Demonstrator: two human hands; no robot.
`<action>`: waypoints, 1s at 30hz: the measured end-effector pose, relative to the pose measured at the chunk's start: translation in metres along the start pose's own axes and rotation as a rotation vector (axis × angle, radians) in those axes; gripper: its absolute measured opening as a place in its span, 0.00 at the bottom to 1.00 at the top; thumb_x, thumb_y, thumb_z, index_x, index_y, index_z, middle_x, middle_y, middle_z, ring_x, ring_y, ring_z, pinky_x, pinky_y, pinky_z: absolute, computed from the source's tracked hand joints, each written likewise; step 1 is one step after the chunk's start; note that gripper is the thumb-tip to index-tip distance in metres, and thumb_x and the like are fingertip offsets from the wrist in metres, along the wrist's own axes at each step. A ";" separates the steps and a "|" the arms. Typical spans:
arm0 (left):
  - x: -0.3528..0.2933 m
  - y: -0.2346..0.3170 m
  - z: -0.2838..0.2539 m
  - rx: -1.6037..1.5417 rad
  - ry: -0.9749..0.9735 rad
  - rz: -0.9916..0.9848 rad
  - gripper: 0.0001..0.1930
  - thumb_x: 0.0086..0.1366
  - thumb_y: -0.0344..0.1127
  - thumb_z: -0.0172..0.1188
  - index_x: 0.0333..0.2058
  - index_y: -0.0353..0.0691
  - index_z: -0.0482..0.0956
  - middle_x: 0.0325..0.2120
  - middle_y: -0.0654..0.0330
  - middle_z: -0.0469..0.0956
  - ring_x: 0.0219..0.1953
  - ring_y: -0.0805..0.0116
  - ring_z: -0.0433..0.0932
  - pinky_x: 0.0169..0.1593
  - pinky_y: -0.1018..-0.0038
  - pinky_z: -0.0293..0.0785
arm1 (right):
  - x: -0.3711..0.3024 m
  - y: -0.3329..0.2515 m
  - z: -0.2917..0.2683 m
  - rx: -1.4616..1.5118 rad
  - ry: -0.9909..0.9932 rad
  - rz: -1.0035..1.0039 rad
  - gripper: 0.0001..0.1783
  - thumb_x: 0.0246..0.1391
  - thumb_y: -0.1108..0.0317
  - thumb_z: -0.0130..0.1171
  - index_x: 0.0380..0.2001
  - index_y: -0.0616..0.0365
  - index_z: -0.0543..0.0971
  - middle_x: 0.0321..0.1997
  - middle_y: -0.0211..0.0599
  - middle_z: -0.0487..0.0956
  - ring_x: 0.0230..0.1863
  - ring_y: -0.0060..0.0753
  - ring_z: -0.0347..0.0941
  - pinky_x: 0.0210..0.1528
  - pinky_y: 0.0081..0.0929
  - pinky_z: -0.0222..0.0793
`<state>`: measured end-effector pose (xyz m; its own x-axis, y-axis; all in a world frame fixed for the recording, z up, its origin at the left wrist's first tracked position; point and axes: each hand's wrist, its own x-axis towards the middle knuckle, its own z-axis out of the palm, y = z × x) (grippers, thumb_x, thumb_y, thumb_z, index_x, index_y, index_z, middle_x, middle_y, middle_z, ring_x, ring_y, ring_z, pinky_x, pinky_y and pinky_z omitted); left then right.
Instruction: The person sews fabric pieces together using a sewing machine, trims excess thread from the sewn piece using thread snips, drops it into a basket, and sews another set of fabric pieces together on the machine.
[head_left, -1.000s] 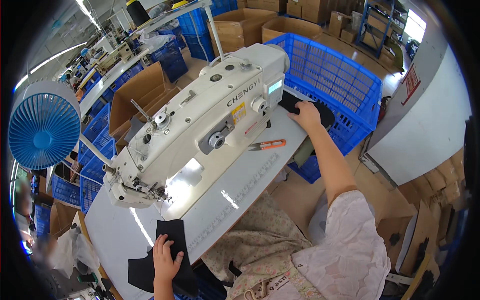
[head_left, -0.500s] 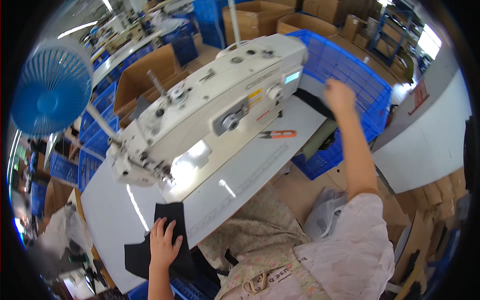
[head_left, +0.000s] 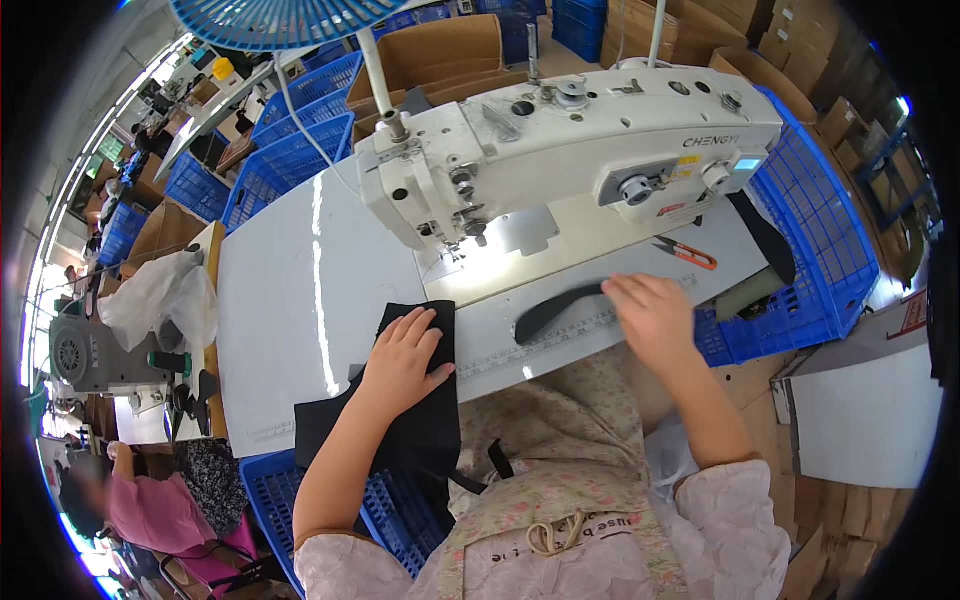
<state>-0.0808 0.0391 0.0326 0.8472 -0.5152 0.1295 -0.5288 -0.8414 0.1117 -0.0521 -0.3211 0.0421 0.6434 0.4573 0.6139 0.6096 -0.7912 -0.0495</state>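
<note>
A white table (head_left: pixel 290 300) carries a cream industrial sewing machine (head_left: pixel 560 150), with a blue plastic crate (head_left: pixel 820 250) at its right end and red-handled thread snips (head_left: pixel 688 252) lying beneath the machine's right side. The left hand (head_left: pixel 400 360) lies flat, fingers spread, on a black fabric panel (head_left: pixel 420 400) that hangs over the table's near edge. The right hand (head_left: pixel 655 315) rests on the right end of a curved black fabric strip (head_left: pixel 555 305), whose long axis runs left and slightly down toward the panel; its fingers seem loosely together on the strip, though motion blur obscures the grip.
</note>
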 end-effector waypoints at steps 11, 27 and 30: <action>0.042 -0.009 0.011 -0.005 -0.016 -0.020 0.21 0.58 0.41 0.63 0.48 0.38 0.72 0.56 0.54 0.70 0.57 0.54 0.69 0.56 0.61 0.68 | 0.085 -0.028 0.108 0.188 -0.148 -0.024 0.17 0.47 0.61 0.63 0.41 0.55 0.80 0.51 0.39 0.77 0.54 0.44 0.69 0.57 0.40 0.64; 0.053 -0.016 0.021 0.018 0.009 -0.014 0.33 0.57 0.47 0.64 0.55 0.32 0.70 0.57 0.51 0.69 0.59 0.53 0.66 0.57 0.60 0.66 | 0.086 -0.022 0.108 0.206 -0.344 0.143 0.17 0.47 0.63 0.63 0.40 0.60 0.78 0.46 0.41 0.75 0.50 0.44 0.72 0.51 0.41 0.68; 0.061 -0.010 0.015 0.000 -0.036 -0.017 0.33 0.57 0.47 0.64 0.56 0.34 0.69 0.58 0.51 0.68 0.59 0.52 0.66 0.58 0.59 0.65 | 0.089 -0.015 0.137 0.274 -0.196 -0.035 0.17 0.47 0.63 0.63 0.40 0.58 0.78 0.46 0.38 0.75 0.50 0.43 0.71 0.50 0.39 0.70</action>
<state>-0.0229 0.0134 0.0245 0.8576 -0.5060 0.0921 -0.5139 -0.8502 0.1139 0.0597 -0.2129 -0.0102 0.6805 0.5730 0.4568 0.7176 -0.6472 -0.2572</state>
